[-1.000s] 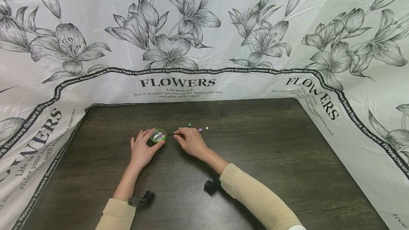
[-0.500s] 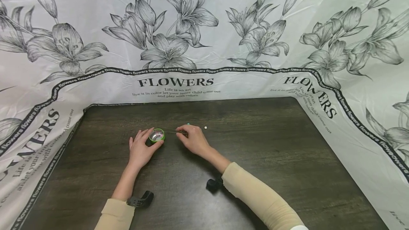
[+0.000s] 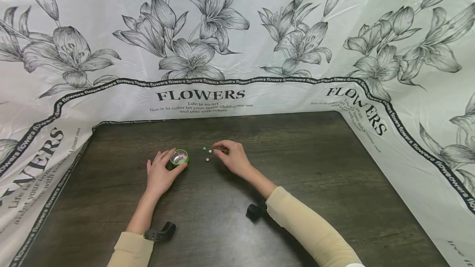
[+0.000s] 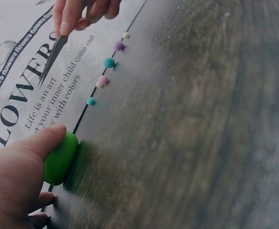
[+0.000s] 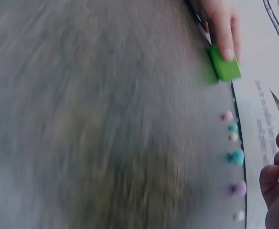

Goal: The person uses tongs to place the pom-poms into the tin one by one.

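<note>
My left hand [image 3: 162, 176] holds a small round green cup [image 3: 186, 160] with a shiny inside, thumb and fingers on either side of it. Something pinkish shows inside, too small to tell. In the left wrist view the green cup [image 4: 62, 160] stands on its base. My right hand [image 3: 234, 159] pinches dark, pointed tweezers [image 4: 53, 57] above the table, to the right of the cup. Nothing visible sits at their tips. Below and near them lie small beads: a teal bead [image 3: 204, 148], a white bead [image 3: 210, 151] and a pink bead [image 3: 207, 160].
Farther along the row, a larger teal bead [image 4: 109, 63], a purple bead [image 4: 119, 46] and a pale bead [image 4: 125, 35] lie on the dark wooden table [image 3: 297, 176]. A white flower-printed cloth [image 3: 259, 98] hangs behind the table's back edge.
My right hand has drawn the tweezers away from the cup, rightward and slightly back, uncovering beads between. The left hand keeps its hold on the cup. The head view has shifted a little.
</note>
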`<control>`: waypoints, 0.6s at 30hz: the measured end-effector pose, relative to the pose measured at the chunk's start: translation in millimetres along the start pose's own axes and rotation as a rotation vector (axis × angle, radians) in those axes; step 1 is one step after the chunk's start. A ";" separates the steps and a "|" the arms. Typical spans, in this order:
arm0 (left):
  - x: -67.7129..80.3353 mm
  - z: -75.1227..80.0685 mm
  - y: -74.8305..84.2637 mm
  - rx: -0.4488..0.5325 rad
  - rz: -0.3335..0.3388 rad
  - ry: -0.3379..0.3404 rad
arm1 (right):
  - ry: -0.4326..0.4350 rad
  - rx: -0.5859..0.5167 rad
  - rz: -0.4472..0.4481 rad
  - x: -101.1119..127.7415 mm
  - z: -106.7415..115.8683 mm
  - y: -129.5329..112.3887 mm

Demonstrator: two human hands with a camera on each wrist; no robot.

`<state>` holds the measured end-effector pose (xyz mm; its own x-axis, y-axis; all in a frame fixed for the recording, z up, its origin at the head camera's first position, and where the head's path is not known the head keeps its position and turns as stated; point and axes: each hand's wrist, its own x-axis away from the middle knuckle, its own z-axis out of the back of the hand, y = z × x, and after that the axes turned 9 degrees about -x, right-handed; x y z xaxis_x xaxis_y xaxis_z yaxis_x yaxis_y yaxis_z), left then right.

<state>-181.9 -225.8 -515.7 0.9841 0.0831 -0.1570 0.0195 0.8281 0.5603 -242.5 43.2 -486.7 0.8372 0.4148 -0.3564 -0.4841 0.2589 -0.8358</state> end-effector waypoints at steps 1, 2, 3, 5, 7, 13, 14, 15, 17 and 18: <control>-0.2 -0.3 -0.1 0.000 -0.003 0.007 | 0.008 -0.014 -0.018 0.4 3.4 2.2; -0.2 -0.4 -0.4 0.000 -0.004 0.014 | 0.016 -0.027 -0.035 1.0 6.9 4.5; -0.4 -0.6 -0.7 -0.002 -0.005 0.019 | 0.022 -0.037 -0.052 1.5 10.6 6.9; -0.6 -0.7 -1.3 -0.006 -0.006 0.026 | 0.036 -0.051 -0.076 3.0 18.3 11.1; -0.3 -0.5 -1.0 -0.007 -0.005 0.028 | 0.052 -0.059 -0.100 5.0 26.0 15.5; -0.3 0.0 0.6 0.002 0.002 0.007 | 0.109 -0.054 -0.137 12.1 49.6 25.5; -0.4 0.0 0.8 0.004 0.004 0.004 | 0.117 -0.054 -0.139 13.2 53.3 27.1; -0.2 0.1 1.3 0.004 0.004 0.002 | 0.125 -0.052 -0.144 14.2 56.9 29.3; 0.0 -0.3 1.8 0.002 0.006 0.000 | 0.139 -0.047 -0.154 16.4 63.9 33.1; 0.0 -0.5 1.9 0.001 0.006 0.001 | 0.148 -0.048 -0.162 17.6 67.2 35.0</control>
<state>-182.0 -223.9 -515.1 0.9841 0.0880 -0.1543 0.0141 0.8270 0.5620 -261.8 118.2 -494.2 0.9328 0.2379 -0.2707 -0.3310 0.2685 -0.9046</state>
